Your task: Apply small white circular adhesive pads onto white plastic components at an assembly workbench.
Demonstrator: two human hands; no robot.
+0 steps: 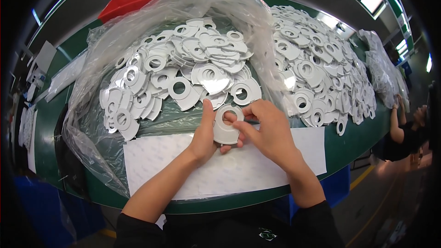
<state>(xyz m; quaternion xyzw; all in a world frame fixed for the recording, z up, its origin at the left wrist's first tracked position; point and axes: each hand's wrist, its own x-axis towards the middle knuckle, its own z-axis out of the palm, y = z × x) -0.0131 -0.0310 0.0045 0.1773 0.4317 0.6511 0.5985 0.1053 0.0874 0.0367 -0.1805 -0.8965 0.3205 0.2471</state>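
Both hands hold one white flat plastic piece with a round hole [228, 128] just above a white backing sheet [151, 160] on the green table. My left hand [205, 138] grips its left side, thumb pointing up along the edge. My right hand [266, 131] pinches its right side, fingertips over the hole's rim. Directly behind the hands lies a heap of identical white pieces [183, 71] on an open clear plastic bag [96, 124].
A second, larger spread of the same white pieces [321, 73] covers the table to the right. A red bin [131, 1] stands at the back. Another person [406, 131] works at the far right edge. Blue crates [335, 188] sit below the table's rim.
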